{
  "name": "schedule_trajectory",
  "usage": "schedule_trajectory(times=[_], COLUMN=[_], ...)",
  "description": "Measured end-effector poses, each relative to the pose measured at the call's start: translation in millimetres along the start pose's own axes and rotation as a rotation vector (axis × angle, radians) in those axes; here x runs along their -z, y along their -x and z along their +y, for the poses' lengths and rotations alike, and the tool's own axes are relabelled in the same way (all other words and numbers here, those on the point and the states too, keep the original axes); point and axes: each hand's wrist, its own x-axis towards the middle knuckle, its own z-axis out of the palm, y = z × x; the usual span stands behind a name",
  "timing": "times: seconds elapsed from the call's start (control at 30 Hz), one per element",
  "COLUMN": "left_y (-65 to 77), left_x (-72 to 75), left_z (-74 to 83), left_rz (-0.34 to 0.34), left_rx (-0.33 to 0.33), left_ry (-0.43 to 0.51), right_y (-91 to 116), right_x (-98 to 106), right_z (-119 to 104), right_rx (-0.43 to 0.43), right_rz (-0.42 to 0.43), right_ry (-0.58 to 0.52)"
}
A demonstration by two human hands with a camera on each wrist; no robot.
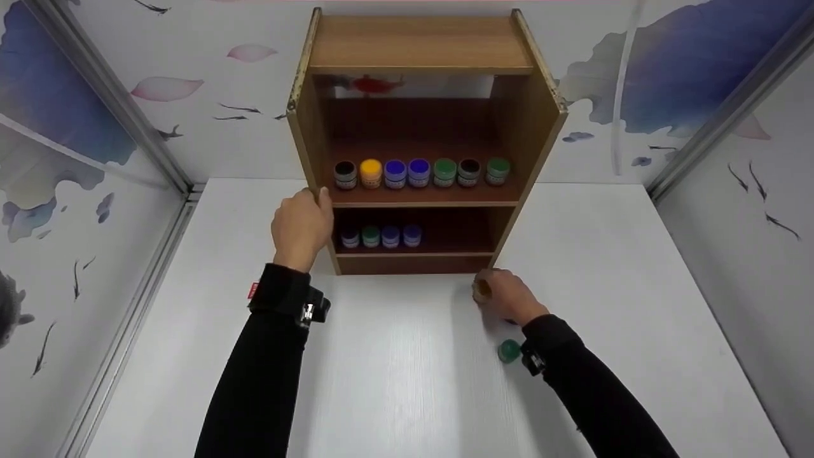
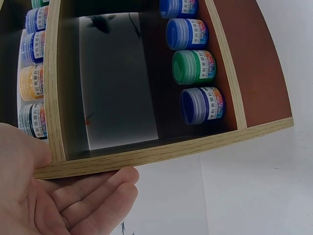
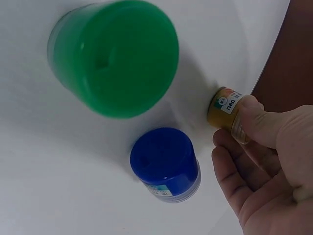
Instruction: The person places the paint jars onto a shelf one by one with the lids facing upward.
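Observation:
My left hand [image 1: 300, 228] grips the left side panel of a small wooden shelf [image 1: 420, 44], the thumb on the inner side and fingers along the outside in the left wrist view. Low by the shelf's right front corner, my right hand [image 1: 509, 296] pinches an ochre-yellow paint jar [image 3: 225, 108] between thumb and fingers. Beside that hand, a blue-lidded paint jar [image 3: 164, 156] and a green-lidded paint jar [image 3: 132, 58] stand on the white table. The head view mostly hides the blue one behind the right hand.
On the shelf's middle board [image 1: 423, 204] several paint jars stand in a row, with black, yellow, blue and green lids. The lower board [image 1: 458, 255] bears several more at its left side. White patterned walls [image 1: 248, 152] enclose the table [image 1: 394, 381] behind and at both sides.

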Motion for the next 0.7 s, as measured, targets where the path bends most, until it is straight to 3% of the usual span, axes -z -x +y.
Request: schedule_trajectory(times=[0.3, 0.7], left_y=[-0.1, 1.1], left_x=[1.0, 0.4], left_z=[-1.8, 0.5], left_rz=[-0.01, 0.017], left_rx=[0.013, -0.019], left_ry=[-0.002, 0.009], right_y=[-1.4, 0.1], right_x=[0.3, -0.3], right_z=[-0.3, 4.4], right_rx=[-0.019, 0.047], right_rz=[-0.022, -0.001], right_ry=[-0.006, -0.049])
